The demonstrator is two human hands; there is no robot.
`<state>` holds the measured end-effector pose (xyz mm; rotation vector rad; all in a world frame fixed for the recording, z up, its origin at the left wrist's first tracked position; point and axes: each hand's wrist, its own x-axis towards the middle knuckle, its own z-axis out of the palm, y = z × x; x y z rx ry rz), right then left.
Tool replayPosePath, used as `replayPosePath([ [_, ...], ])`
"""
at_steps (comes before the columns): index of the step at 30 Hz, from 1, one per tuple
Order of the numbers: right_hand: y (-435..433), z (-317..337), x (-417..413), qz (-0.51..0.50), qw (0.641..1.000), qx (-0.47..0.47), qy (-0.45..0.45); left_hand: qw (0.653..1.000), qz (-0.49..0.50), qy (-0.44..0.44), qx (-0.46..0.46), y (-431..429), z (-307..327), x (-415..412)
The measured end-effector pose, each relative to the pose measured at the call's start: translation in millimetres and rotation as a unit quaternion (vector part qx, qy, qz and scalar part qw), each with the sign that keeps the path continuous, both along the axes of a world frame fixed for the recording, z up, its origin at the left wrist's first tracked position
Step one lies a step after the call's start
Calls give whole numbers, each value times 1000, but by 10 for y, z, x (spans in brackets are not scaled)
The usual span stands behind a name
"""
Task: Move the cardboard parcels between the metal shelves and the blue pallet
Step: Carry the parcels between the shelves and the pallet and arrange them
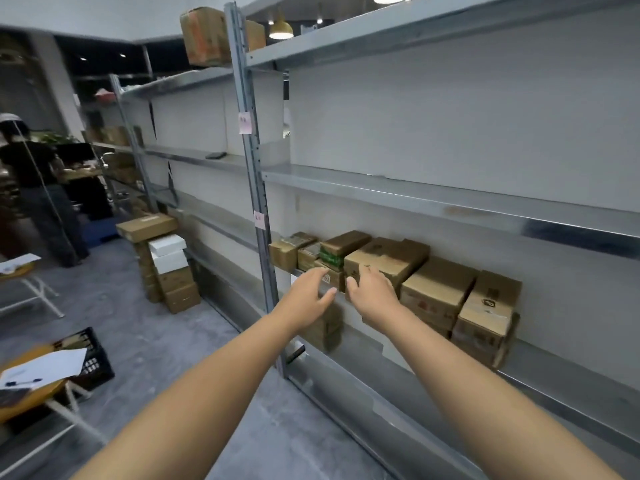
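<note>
Several cardboard parcels point(436, 289) stand in a row on a low level of the metal shelves point(415, 199). A small parcel point(332, 277) sits at the shelf's front edge, under a brown and green one point(341, 247). My left hand point(306, 296) and my right hand point(372, 292) reach toward it side by side, fingers spread and relaxed, holding nothing. Another parcel point(325, 329) shows below my hands on the level beneath. A corner of the blue pallet point(100, 230) lies on the floor far left.
A stack of brown and white boxes point(166, 261) stands on the floor by the shelves. Parcels point(206, 36) sit on the top shelf. A person in black point(38, 192) stands at the far left. A black crate point(91, 358) and round tables with papers point(31, 379) are at my left.
</note>
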<state>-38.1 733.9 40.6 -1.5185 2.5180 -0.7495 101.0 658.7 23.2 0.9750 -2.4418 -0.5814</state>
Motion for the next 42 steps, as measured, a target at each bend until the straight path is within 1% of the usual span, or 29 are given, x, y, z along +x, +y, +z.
replayPosePath([
  [4,-706,3,-355,4,998,-9,-55,1000,10,-20,-16,-711,98,-303],
  [8,-1360,48,-800,-5,997,-17,-75,1000,23,-6,-18,-1382,183,-711],
  [11,-1731,-29,-1011,-30,992,-19,-119,1000,20,-1,4,-1724,61,-934],
  [14,-2085,-169,-1132,-43,988,-15,-145,1000,8,-2,28,-2074,-119,-1084],
  [18,-2647,-334,-1249,-64,977,-8,-204,998,-7,9,64,-2704,-292,-1285],
  [22,-3232,-563,-1361,-130,962,9,-239,996,-17,15,86,-3447,-456,-1597],
  [24,-3477,-654,-1449,-179,948,17,-262,994,-18,7,106,-3774,-557,-1801],
  [27,-3801,-730,-1641,-243,926,34,-288,988,-50,-34,144,-4195,-718,-2123],
  [30,-4075,-851,-1813,-315,893,6,-323,975,-85,-45,200,-4492,-868,-2408],
  [33,-4263,-1006,-1891,-383,831,-70,-397,962,-115,-55,242,-4619,-1016,-2636],
  [35,-4348,-1090,-1911,-420,790,-93,-437,952,-134,-53,269,-4662,-1122,-2741],
  [36,-4361,-1127,-1911,-431,775,-101,-451,946,-136,-44,290,-4658,-1162,-2764],
  [40,-4394,-1249,-1895,-451,743,-144,-473,912,-133,-16,387,-4683,-1230,-2807],
  [42,-4407,-1239,-1869,-455,733,-159,-480,903,-141,-6,407,-4709,-1234,-2809],
])
